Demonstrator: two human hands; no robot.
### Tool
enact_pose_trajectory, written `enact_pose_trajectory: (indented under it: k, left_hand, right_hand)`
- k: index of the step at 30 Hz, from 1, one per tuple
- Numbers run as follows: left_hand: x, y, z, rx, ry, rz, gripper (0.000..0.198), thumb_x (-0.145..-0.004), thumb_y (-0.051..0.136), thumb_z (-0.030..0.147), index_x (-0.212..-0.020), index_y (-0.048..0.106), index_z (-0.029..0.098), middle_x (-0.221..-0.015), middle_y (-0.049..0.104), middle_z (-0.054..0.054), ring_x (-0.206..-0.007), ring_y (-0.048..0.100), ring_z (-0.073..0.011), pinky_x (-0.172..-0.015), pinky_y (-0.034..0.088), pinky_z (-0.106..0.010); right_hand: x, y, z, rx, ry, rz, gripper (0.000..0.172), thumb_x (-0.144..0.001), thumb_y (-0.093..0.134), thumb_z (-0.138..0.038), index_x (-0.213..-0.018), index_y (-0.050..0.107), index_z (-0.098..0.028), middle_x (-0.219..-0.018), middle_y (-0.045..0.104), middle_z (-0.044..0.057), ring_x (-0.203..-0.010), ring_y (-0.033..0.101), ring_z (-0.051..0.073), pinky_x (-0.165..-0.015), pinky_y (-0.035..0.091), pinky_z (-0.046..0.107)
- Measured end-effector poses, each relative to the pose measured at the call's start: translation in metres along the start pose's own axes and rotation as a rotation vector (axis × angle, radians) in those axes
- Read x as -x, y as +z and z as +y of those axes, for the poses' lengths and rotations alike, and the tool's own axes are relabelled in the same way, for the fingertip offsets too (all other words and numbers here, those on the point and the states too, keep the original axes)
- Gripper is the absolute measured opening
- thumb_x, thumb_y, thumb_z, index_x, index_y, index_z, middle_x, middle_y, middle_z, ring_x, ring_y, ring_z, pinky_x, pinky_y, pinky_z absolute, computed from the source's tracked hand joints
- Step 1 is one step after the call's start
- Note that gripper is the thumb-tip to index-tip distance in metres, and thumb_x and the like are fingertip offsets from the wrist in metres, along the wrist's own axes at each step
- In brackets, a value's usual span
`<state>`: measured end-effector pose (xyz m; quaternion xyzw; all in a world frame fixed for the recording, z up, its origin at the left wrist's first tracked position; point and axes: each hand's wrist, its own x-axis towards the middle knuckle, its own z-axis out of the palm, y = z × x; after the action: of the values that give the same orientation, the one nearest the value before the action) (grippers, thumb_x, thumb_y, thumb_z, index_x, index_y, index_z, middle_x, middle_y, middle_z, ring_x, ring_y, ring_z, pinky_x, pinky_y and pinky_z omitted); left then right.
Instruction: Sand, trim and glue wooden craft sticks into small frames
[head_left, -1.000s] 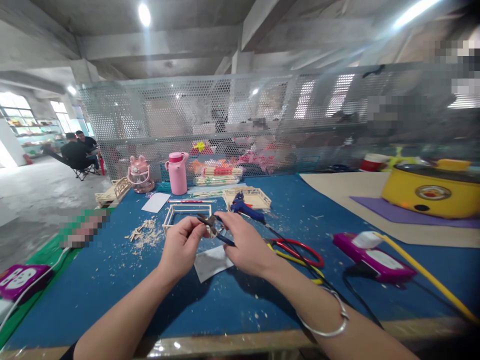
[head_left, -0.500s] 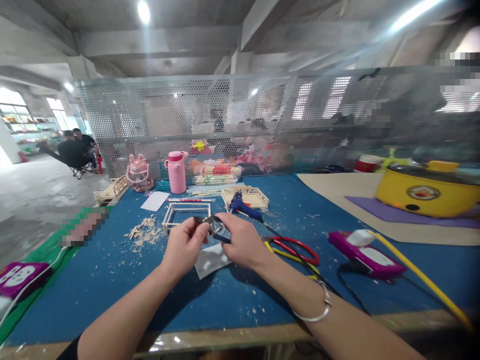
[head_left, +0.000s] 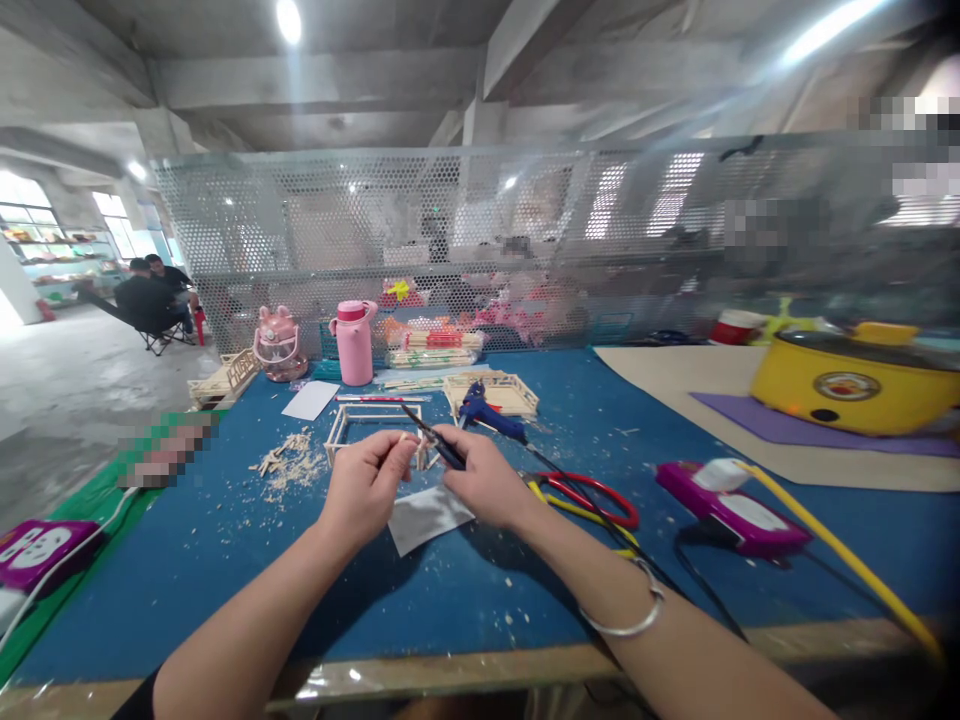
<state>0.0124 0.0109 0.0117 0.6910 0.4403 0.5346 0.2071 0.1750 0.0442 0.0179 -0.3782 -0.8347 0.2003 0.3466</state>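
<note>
Above the blue table, my right hand (head_left: 486, 478) is closed around dark-handled pliers (head_left: 442, 445), whose narrow jaws point up and to the left. My left hand (head_left: 369, 482) is closed in a pinch just left of them, with a small pale wooden piece (head_left: 405, 438) between thumb and fingers, mostly hidden. Behind my hands stands an open frame of thin wooden sticks (head_left: 360, 410). A sheet of grey-white paper (head_left: 426, 518) lies below the hands. To the left is a heap of wood scraps (head_left: 289, 462).
A blue glue gun (head_left: 491, 415) rests by a wooden tray (head_left: 517, 392); its cable runs right past red-handled scissors (head_left: 600, 495). A pink bottle (head_left: 354, 345) and sticks stand at the back. On the right are a purple power strip (head_left: 735, 510) and yellow pot (head_left: 847, 380).
The pliers have swung away from the left fingers, and their jaws now point up and left. My left hand has stayed nearly in place, still pinching.
</note>
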Motion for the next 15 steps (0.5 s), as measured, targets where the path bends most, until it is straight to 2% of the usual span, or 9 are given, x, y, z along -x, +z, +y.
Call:
enact_pose_trajectory:
  k: [3, 7, 11, 15]
  left_hand:
    - [-0.002, -0.002, 0.0, 0.079, -0.019, 0.015, 0.033, -0.087, 0.04, 0.034, -0.102, 0.063, 0.014, -0.063, 0.058, -0.001, -0.057, 0.05, -0.0112, -0.055, 0.039, -0.021]
    - [-0.003, -0.003, -0.001, 0.109, -0.048, 0.026, 0.035, -0.088, 0.039, 0.032, -0.107, 0.061, 0.013, -0.067, 0.057, -0.001, -0.059, 0.049, -0.011, -0.057, 0.039, -0.021]
    - [-0.003, -0.002, -0.003, 0.058, -0.069, 0.031, 0.034, -0.087, 0.041, 0.032, -0.108, 0.061, 0.014, -0.061, 0.054, 0.001, -0.056, 0.048, -0.0108, -0.055, 0.038, -0.021]
    - [-0.004, -0.001, -0.007, -0.092, 0.012, -0.025, 0.032, -0.087, 0.043, 0.03, -0.105, 0.064, 0.015, -0.069, 0.059, -0.002, -0.065, 0.054, -0.0135, -0.064, 0.042, -0.024]
  right_hand:
    - [-0.002, -0.004, 0.001, -0.032, 0.016, 0.017, 0.044, -0.06, 0.042, -0.004, -0.098, 0.058, -0.017, -0.086, 0.063, 0.001, -0.082, 0.055, 0.018, -0.075, 0.042, 0.027]
    - [-0.005, -0.017, 0.004, 0.053, 0.006, 0.018, 0.054, -0.062, 0.043, -0.006, -0.115, 0.051, -0.015, -0.099, 0.06, 0.006, -0.091, 0.054, 0.02, -0.083, 0.042, 0.032]
    - [-0.003, -0.042, 0.023, 0.41, 0.136, 0.0, 0.066, -0.062, 0.051, -0.009, -0.128, 0.044, -0.015, -0.111, 0.055, 0.015, -0.099, 0.052, 0.027, -0.087, 0.04, 0.042]
    - [0.011, -0.066, 0.052, 0.74, 0.235, -0.01, 0.059, -0.058, 0.068, -0.022, -0.116, 0.058, -0.026, -0.097, 0.061, 0.014, -0.092, 0.055, 0.032, -0.082, 0.037, 0.052]
